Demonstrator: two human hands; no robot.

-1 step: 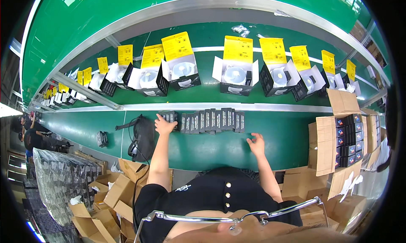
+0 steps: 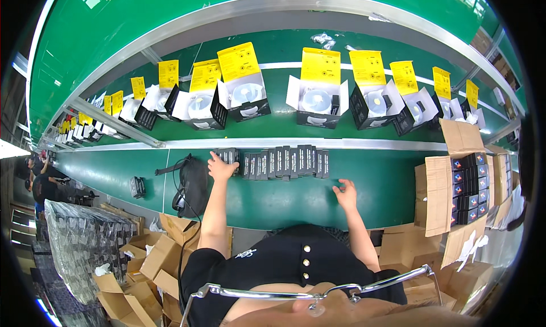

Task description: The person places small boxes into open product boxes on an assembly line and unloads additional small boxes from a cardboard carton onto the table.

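Observation:
A row of several small black boxes (image 2: 281, 162) stands on edge on the green bench (image 2: 284, 205) in front of me. My left hand (image 2: 220, 169) reaches to the left end of the row, its fingers on the leftmost boxes (image 2: 228, 154); whether it grips one cannot be told. My right hand (image 2: 345, 194) lies on the green surface with fingers apart, just below and right of the row's right end, holding nothing.
Open white boxes with yellow cards (image 2: 318, 96) line the belt behind the row. A cardboard carton of black boxes (image 2: 469, 190) stands at the right. A black bag with a cable (image 2: 193, 182) and a small black device (image 2: 136, 186) lie at the left. Cartons (image 2: 165, 253) crowd the floor, and other people (image 2: 40, 179) work far left.

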